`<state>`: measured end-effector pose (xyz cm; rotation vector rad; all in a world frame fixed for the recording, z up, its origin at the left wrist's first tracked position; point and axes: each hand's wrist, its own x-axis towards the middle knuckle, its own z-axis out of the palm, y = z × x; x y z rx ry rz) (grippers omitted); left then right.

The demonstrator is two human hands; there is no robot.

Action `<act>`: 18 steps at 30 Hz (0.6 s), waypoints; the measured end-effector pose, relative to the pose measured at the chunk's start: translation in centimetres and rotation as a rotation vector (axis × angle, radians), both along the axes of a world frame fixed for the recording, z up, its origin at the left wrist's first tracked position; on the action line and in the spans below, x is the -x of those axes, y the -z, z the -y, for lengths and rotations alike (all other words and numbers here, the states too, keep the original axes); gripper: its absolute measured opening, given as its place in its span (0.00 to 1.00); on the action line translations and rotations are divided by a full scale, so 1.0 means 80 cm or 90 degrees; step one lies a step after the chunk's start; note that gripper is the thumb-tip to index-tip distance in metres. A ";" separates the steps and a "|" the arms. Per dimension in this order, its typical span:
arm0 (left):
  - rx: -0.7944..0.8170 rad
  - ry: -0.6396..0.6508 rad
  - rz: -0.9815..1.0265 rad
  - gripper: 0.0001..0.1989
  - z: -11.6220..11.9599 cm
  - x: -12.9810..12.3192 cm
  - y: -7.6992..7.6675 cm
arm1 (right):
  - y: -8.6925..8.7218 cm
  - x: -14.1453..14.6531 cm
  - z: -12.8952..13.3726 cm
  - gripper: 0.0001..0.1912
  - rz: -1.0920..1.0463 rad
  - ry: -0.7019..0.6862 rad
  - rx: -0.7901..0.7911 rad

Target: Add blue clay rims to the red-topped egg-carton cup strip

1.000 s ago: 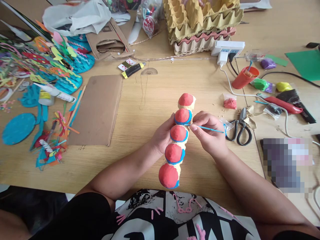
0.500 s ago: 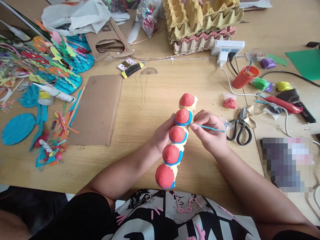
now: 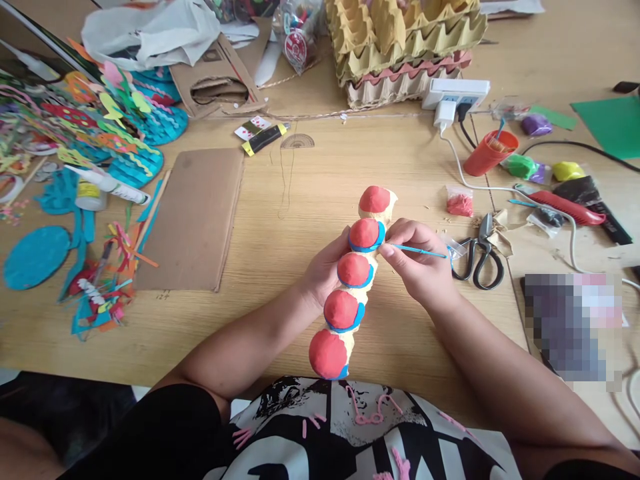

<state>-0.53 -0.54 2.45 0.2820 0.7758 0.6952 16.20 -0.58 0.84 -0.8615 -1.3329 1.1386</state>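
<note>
My left hand (image 3: 326, 267) is closed around the left side of an egg carton strip (image 3: 354, 269), held up over the table in front of my chest. Red clay-like domes cover its row of cups, and blue clay (image 3: 361, 312) lies along the right and lower edges of several of them. In my right hand (image 3: 419, 261), thumb and fingers pinch a thin blue stick (image 3: 421, 251). Its near end meets the blue edging by the second dome from the top; the exact tip is hard to see.
Scissors (image 3: 483, 257) lie right of my right hand, near a red cup (image 3: 491, 153) and bagged clay. A cardboard sheet (image 3: 190, 220) rests at left beside colourful paper crafts. Egg trays (image 3: 405, 47) and a power strip (image 3: 459, 93) stand at the back.
The blue stick has turned slightly, its outer end moving a little up and left. The lower end of the strip has shifted slightly left. Both hands keep their grip.
</note>
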 end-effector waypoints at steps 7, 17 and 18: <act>-0.020 -0.008 -0.001 0.24 0.000 0.000 0.008 | 0.001 0.003 0.002 0.13 -0.029 -0.001 0.026; 0.003 0.036 -0.022 0.24 -0.007 0.012 0.029 | 0.010 -0.002 0.000 0.12 -0.030 -0.017 0.000; 0.003 0.036 -0.023 0.24 -0.007 0.013 0.031 | 0.010 -0.002 0.000 0.12 -0.032 -0.015 0.000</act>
